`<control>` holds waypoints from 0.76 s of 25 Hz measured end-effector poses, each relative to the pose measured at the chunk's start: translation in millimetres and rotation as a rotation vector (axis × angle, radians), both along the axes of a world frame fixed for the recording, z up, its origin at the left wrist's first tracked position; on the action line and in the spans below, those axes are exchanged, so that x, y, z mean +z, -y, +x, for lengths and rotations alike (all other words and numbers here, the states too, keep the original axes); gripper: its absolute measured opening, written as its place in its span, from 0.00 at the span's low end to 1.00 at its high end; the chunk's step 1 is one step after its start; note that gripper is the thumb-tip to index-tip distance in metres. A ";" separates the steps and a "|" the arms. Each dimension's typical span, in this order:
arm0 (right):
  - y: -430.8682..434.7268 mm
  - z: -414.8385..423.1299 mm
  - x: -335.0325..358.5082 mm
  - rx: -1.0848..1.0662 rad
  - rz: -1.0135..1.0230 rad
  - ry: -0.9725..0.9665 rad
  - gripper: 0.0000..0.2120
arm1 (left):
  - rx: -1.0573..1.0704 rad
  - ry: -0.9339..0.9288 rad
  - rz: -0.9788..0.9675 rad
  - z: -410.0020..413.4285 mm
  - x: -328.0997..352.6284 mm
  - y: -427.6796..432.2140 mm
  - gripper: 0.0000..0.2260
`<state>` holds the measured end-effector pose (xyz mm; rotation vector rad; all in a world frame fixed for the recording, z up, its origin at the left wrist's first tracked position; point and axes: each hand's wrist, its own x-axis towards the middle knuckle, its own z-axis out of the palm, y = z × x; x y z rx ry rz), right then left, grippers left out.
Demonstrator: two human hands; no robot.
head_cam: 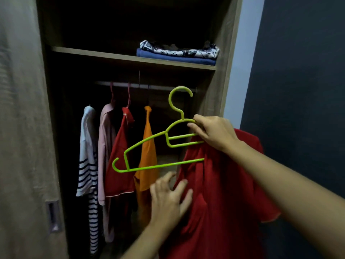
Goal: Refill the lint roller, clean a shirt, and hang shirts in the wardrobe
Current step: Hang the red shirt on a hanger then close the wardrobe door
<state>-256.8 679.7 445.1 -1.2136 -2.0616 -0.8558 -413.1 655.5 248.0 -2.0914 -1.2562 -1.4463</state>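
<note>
Green hanger (145, 142): pinched in right hand (214, 134); left hand (168, 199) spread, seemingly touching red shirt (224, 193). Best fed through collar.

Dark wall (298, 71) right; folded fabrics (177, 54) stacked.

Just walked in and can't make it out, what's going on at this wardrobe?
A person stands at the open wardrobe, putting a red shirt on a green hanger. The right hand grips the tilted hanger near its neck, and one end of the hanger is hidden by the shirt. The left hand, fingers spread, is at the shirt's front. The hanger does not seem hooked on the rail yet. Four garments already hang there.
</note>
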 end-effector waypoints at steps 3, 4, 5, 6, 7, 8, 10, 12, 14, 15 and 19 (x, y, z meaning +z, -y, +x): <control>6.2 11.0 12.7 0.040 -0.037 -0.004 0.15 | -0.262 0.035 -0.536 -6.5 -39.6 -20.8 0.14; 8.1 20.4 14.4 0.069 -0.070 0.016 0.15 | -0.349 0.058 -0.626 -20.8 -43.8 -29.7 0.20; 9.5 31.7 12.1 0.082 -0.109 0.059 0.15 | -0.362 0.084 -0.639 -37.9 -44.7 -37.7 0.25; 10.8 43.6 6.1 0.076 -0.142 0.115 0.17 | -0.337 0.106 -0.637 -54.8 -42.7 -47.8 0.28; 10.6 55.9 -4.7 0.054 -0.168 0.168 0.21 | -0.329 0.124 -0.648 -73.0 -38.5 -59.3 0.30; 10.3 65.9 -19.1 0.022 -0.180 0.210 0.24 | -0.311 0.116 -0.670 -89.9 -32.4 -69.3 0.31; 6.1 76.1 -55.1 -0.078 -0.187 0.270 0.26 | -0.198 0.041 -0.730 -108.3 -9.0 -75.9 0.27; -0.8 70.1 -81.7 -0.188 -0.252 0.242 0.21 | -0.028 0.093 -0.716 -100.8 18.3 -73.4 0.16; -7.7 55.7 -92.9 -0.225 -0.326 0.113 0.17 | 0.065 0.123 -0.510 -72.6 40.4 -60.4 0.10; -11.0 50.0 -95.0 -0.200 -0.335 0.024 0.16 | 0.010 0.034 -0.387 -58.2 45.6 -51.6 0.09; -11.9 42.6 -83.4 -0.044 -0.287 -0.166 0.16 | -0.094 -0.370 -0.135 -53.5 43.1 -32.3 0.20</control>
